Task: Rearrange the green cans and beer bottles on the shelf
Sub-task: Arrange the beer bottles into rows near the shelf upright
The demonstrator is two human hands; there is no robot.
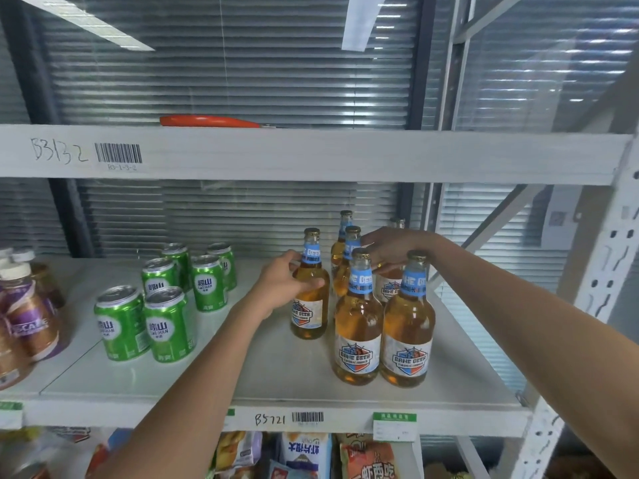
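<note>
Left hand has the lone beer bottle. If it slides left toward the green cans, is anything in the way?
Nothing visible. The left hand grips the lone beer bottle, and the white shelf between it and the green cans is bare.

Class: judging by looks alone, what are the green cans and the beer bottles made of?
Green drink cans: probably aluminium, with bare silvery pull-tab lids and glossy printed sides. Amber beer bottles: clear glass apparently, liquid showing through, with paper-like labels and gold metal caps.
</note>
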